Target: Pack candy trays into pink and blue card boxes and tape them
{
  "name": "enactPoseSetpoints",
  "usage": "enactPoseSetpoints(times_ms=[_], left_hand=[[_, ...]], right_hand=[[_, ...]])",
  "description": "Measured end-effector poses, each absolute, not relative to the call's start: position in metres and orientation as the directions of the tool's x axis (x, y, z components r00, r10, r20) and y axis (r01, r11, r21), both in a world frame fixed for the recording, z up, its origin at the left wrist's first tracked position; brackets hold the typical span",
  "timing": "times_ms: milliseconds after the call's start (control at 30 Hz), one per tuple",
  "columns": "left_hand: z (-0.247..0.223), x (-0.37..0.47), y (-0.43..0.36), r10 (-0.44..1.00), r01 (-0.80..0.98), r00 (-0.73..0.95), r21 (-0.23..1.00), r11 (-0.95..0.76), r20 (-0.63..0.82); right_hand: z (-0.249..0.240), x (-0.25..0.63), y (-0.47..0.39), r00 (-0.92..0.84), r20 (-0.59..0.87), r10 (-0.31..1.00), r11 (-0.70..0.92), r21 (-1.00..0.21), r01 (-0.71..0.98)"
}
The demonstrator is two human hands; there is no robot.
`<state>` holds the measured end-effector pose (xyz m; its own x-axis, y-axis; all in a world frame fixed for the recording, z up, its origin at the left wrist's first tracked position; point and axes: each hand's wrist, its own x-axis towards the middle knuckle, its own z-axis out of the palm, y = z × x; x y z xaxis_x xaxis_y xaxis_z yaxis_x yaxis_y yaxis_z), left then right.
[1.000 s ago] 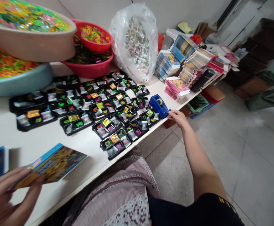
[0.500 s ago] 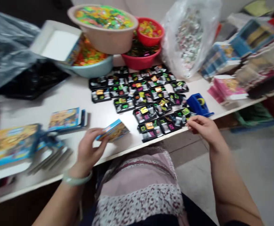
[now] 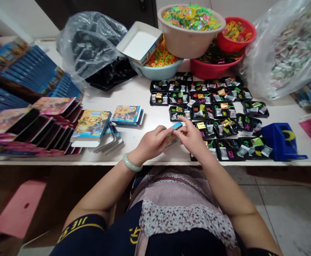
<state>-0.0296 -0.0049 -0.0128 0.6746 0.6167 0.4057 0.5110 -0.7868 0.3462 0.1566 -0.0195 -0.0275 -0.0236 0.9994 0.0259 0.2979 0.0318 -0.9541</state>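
Over the front of the desk (image 3: pixel 104 101), a small blue-edged box (image 3: pixel 177 125) sits between the two hands, tilted, with its lower part partly hidden. The left hand (image 3: pixel 151 142) has its fingers closed on the near side of it; the right hand (image 3: pixel 195 140) meets its other end, index finger stretched out, and I cannot tell whether the rest pinch anything. The step in hand looks like two-handed work at the box's edge, so the next move calls for a steady left hold and light right fingertips, clear of the filled black trays (image 3: pixel 226 128) just beside
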Motion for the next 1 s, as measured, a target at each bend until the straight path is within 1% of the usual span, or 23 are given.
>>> enactPoseSetpoints(times_ms=[67,100,133,200,233,267,333,367,433,533,600,667,733,833,933,1000], left_hand=[[-0.015,-0.032,0.003,0.663,0.457,0.617,0.492,-0.741,0.425],[-0.016,-0.035,0.007,0.702,0.438,0.573,0.566,-0.699,0.424],[-0.016,-0.039,0.011,0.746,0.42,0.52,0.636,-0.647,0.415],[-0.018,-0.051,0.019,0.817,0.38,0.436,0.746,-0.547,0.378],[-0.019,-0.058,0.022,0.833,0.359,0.429,0.781,-0.512,0.349],[-0.022,-0.066,0.025,0.834,0.338,0.45,0.803,-0.491,0.32],[-0.032,-0.084,0.029,0.802,0.325,0.532,0.809,-0.49,0.273],[-0.038,-0.092,0.03,0.785,0.347,0.563,0.788,-0.508,0.258],[-0.052,-0.106,0.031,0.777,0.455,0.582,0.696,-0.555,0.239],[-0.067,-0.112,0.023,0.808,0.638,0.544,0.514,-0.573,0.226],[-0.071,-0.101,0.012,0.808,0.668,0.542,0.466,-0.581,0.23],[-0.073,-0.078,-0.004,0.774,0.65,0.595,0.439,-0.621,0.214],[-0.075,-0.051,-0.018,0.752,0.656,0.638,0.395,-0.643,0.164],[-0.078,-0.022,-0.031,0.797,0.745,0.596,0.305,-0.594,0.097],[-0.079,-0.019,-0.036,0.832,0.804,0.551,0.224,-0.551,0.067],[-0.079,-0.024,-0.038,0.83,0.811,0.554,0.183,-0.555,0.065]], right_hand=[[-0.023,0.168,-0.013,-0.062,0.003,0.998,0.038,-0.828,0.559],[-0.021,0.178,-0.012,-0.074,-0.011,0.997,0.04,-0.764,0.645],[-0.021,0.191,-0.013,-0.086,-0.013,0.996,0.05,-0.719,0.693],[-0.021,0.222,-0.022,-0.153,0.016,0.988,0.124,-0.674,0.728],[-0.023,0.239,-0.03,-0.217,0.028,0.976,0.182,-0.653,0.735],[-0.026,0.254,-0.04,-0.302,0.02,0.953,0.248,-0.624,0.741],[-0.033,0.278,-0.06,-0.474,-0.046,0.879,0.379,-0.535,0.755],[-0.037,0.286,-0.069,-0.528,-0.083,0.845,0.428,-0.486,0.762],[-0.048,0.293,-0.08,-0.574,-0.114,0.811,0.493,-0.396,0.775],[-0.062,0.289,-0.084,-0.586,-0.08,0.807,0.541,-0.299,0.786],[-0.07,0.281,-0.082,-0.594,-0.055,0.803,0.559,-0.278,0.781],[-0.077,0.269,-0.081,-0.593,-0.025,0.805,0.562,-0.285,0.776],[-0.083,0.254,-0.081,-0.572,0.014,0.82,0.548,-0.307,0.778],[-0.089,0.229,-0.081,-0.516,0.07,0.853,0.503,-0.368,0.782],[-0.088,0.218,-0.075,-0.489,0.118,0.864,0.487,-0.442,0.754],[-0.087,0.218,-0.069,-0.507,0.133,0.852,0.51,-0.436,0.741]])
